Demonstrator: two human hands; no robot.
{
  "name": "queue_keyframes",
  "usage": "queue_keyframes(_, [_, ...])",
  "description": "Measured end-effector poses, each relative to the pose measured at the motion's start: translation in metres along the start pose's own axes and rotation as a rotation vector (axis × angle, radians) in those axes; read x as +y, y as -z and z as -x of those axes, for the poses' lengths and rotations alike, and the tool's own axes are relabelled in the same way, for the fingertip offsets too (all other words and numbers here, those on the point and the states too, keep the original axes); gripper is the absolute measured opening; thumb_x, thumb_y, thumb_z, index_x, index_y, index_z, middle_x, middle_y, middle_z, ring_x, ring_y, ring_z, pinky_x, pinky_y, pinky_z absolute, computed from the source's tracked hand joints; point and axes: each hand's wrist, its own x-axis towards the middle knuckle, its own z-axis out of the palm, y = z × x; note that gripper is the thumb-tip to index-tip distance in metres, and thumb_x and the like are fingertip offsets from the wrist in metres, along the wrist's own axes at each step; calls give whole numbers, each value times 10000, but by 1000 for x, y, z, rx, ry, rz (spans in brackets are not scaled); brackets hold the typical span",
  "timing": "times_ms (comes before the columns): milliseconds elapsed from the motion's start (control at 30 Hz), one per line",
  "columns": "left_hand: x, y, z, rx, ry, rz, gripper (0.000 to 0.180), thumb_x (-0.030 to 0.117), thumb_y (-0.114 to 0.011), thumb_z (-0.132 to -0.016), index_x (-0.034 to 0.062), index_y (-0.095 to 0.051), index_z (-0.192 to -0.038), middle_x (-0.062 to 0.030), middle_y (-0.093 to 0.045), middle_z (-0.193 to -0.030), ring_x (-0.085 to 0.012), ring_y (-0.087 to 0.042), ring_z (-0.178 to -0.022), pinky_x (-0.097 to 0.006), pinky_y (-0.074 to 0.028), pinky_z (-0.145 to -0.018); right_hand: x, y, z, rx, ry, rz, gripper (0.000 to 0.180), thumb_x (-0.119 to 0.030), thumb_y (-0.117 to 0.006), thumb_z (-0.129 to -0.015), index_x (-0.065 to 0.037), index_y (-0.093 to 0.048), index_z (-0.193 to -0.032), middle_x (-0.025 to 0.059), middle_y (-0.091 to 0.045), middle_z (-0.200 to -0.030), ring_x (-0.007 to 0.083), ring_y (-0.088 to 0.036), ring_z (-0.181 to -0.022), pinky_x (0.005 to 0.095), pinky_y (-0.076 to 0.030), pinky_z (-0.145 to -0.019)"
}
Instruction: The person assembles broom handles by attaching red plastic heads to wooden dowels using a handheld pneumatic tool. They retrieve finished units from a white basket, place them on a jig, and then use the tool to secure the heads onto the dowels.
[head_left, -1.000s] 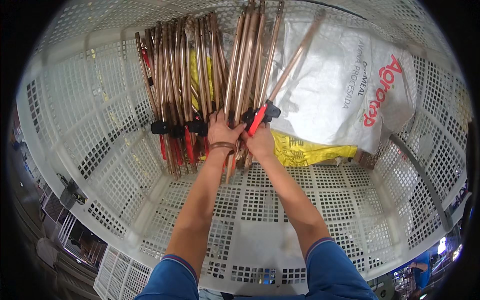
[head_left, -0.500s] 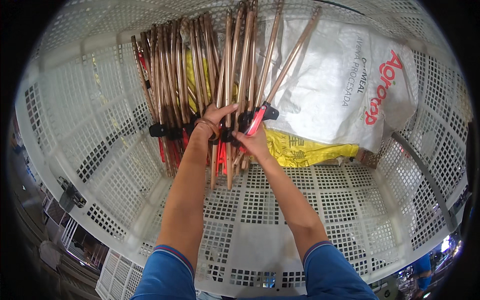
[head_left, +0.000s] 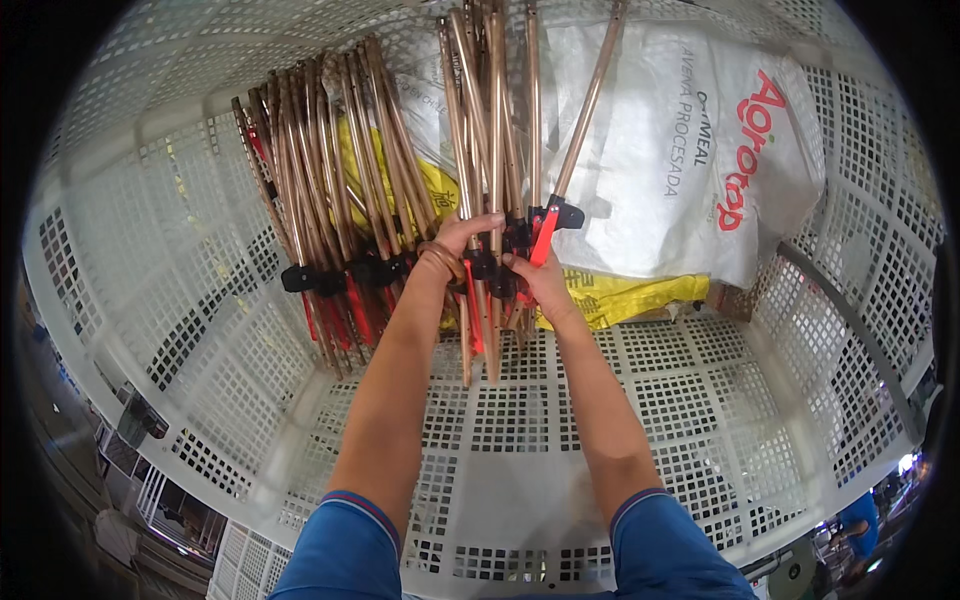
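Note:
Between my two hands is a bundle of several bronze-coloured metal poles, each with a black clamp and a red lever near its lower part. My left hand, a brown bangle at its wrist, is closed round the bundle's left side, thumb across the front. On the right side my right hand grips near the black clamps, its fingers partly hidden behind the poles. More of these poles lean together in a row on the left, apart from the held bundle.
All this lies inside a large white perforated plastic crate. A white woven sack lies on the right, over a yellow sack. A grey curved handle runs along the crate's right side. Beyond it, a person in blue is partly visible.
Both my hands have shifted right with the bundle of poles. A gap has opened between it and the row on the left, showing more of the sacks behind.

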Motion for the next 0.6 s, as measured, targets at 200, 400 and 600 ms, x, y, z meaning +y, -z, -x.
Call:
queue_keyframes(200, [-17,40,-18,75,35,33,1015,296,-855,-617,-88,-260,-1345,-195,-538,-1184,-244,-631,-902,-370,-560,-728,-5,0,-13,-259,-164,130,568,-64,-764,-737,-15,-504,-1240,51,-621,-1083,160,-577,-996,286,-453,-913])
queue_keyframes(400, [14,2,81,-252,145,140,505,373,-692,-778,77,-584,-1173,-109,-653,-1056,-237,-650,-891,-373,-543,-779,-62,-18,59,-251,68,152,383,-25,-712,-743,-4,-542,-1086,34,-609,-903,141,-602,-791,267,-505,-687])
queue_keyframes(600, [2,-13,236,-348,-80,280,533,328,-622,-818,36,-509,-1249,-139,-641,-1073,-259,-644,-945,-390,-530,-848,-179,-48,209,-216,196,475,588,-158,-720,-675,-40,-495,-1205,220,-490,-1145,393,-457,-1098,436,-395,-952])
